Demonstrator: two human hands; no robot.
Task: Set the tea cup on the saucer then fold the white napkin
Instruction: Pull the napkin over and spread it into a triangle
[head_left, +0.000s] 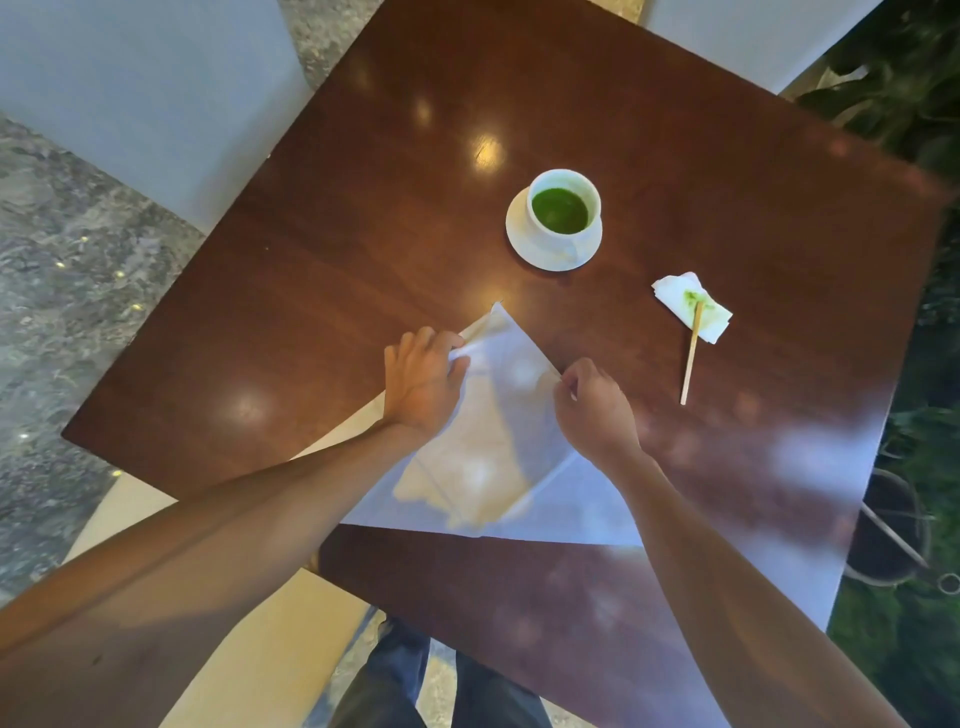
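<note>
We judge the first step done: the white ceramic tea cup of green tea (564, 208) sits on its round white saucer (524, 248) at one o'clock from our hands, and we are now folding the thin white square napkin (498, 431). Our left hand (422, 383) and right hand (595, 406) each pinch an edge of its raised layer, the napkin lying between and beneath them. Next we must carry that layer over evenly and press a crease.

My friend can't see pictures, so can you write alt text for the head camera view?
Two bare hands, left hand and right hand, pinch a white napkin being folded on a dark wooden table. Beyond it a white tea cup of green tea sits on its saucer, with a wooden stirrer on a stained tissue to the right.
</note>
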